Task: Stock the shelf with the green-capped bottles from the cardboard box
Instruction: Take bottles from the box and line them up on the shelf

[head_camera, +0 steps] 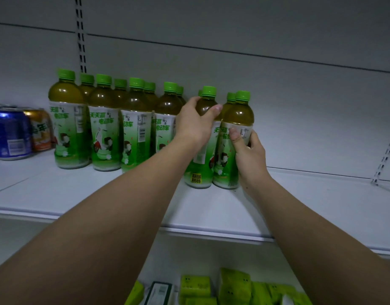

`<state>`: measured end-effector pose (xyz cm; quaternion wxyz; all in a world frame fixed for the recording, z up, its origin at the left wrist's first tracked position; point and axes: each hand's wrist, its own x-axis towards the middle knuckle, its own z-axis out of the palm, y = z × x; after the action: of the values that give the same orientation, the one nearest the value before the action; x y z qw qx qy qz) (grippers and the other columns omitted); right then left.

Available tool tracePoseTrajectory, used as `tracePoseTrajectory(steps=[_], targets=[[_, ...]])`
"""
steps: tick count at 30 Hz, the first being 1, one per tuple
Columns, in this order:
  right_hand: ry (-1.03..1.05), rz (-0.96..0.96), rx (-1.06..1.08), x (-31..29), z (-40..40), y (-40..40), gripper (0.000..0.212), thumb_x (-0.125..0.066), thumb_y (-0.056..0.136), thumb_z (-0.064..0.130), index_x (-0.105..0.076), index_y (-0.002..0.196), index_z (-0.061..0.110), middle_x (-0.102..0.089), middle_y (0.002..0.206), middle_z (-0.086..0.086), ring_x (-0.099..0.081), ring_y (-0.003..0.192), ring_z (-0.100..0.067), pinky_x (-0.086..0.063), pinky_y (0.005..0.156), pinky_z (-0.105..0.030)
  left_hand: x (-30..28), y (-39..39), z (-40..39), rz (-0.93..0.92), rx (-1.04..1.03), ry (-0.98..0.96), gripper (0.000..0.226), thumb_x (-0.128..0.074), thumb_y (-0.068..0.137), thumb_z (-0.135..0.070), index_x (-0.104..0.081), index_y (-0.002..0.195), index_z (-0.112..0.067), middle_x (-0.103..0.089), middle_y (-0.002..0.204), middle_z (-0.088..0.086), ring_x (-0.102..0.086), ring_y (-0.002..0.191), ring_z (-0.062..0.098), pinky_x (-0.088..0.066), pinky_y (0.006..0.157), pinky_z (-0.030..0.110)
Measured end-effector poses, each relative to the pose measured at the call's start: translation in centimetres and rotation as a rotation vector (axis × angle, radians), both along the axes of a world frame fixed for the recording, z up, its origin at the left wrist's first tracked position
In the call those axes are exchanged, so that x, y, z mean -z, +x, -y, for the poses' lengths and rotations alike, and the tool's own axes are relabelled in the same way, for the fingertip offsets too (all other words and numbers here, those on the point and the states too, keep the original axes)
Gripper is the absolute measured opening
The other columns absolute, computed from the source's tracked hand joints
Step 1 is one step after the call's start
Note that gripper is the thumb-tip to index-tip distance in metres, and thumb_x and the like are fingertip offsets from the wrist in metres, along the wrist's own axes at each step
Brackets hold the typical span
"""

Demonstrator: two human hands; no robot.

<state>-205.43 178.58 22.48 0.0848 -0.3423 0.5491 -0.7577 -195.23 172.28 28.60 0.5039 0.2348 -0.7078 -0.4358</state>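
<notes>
Several green-capped tea bottles [105, 122] stand in two rows on the white shelf [299, 208], left of centre. My left hand [194, 122] grips the shoulder of one bottle [206, 106] that stands on the shelf at the right end of the row. My right hand [249, 150] wraps the label of the neighbouring bottle [238, 115], also upright on the shelf. Another bottle's cap [231, 96] shows behind it. The cardboard box is out of view.
A blue can [10, 134] and an orange can [41, 129] stand at the shelf's far left. The shelf board runs bare to the right, with a bracket [385, 159] at its right edge. Green packets [233, 287] lie on the shelf below.
</notes>
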Motion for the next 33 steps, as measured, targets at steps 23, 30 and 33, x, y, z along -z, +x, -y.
tracePoseTrajectory(steps=[23, 30, 33], targets=[[0.746, -1.059, 0.562, -0.4, -1.9, 5.1, 0.112, -0.065, 0.075, 0.065, 0.018, 0.147, 0.046, 0.029, 0.159, 0.004, 0.024, 0.148, -0.030, -0.016, 0.113, -0.069, 4.9, 7.8, 4.4, 0.519, -0.509, -0.547, 0.097, -0.060, 0.080, -0.061, 0.005, 0.149, -0.042, 0.013, 0.161, -0.004, 0.015, 0.149, 0.026, -0.013, 0.113, 0.062], [0.682, -1.018, 0.549, 1.3, 0.8, 4.2, 0.114, -0.076, 0.075, 0.045, 0.010, 0.150, 0.046, 0.030, 0.159, 0.003, 0.034, 0.143, -0.031, -0.014, 0.111, -0.068, 7.5, 5.9, 6.1, 0.618, -0.437, -0.541, 0.124, -0.078, 0.072, -0.044, 0.024, 0.143, -0.048, 0.041, 0.151, -0.005, 0.037, 0.139, 0.031, -0.008, 0.112, 0.069], [0.660, -1.010, 0.573, 1.6, 1.3, 3.4, 0.110, -0.075, 0.078, 0.042, 0.006, 0.152, 0.042, 0.030, 0.159, 0.003, 0.034, 0.144, -0.030, -0.010, 0.114, -0.065, 7.7, 5.3, 6.5, 0.607, -0.427, -0.556, 0.123, -0.077, 0.074, -0.042, 0.023, 0.144, -0.046, 0.041, 0.152, -0.003, 0.039, 0.138, 0.032, -0.003, 0.111, 0.068]])
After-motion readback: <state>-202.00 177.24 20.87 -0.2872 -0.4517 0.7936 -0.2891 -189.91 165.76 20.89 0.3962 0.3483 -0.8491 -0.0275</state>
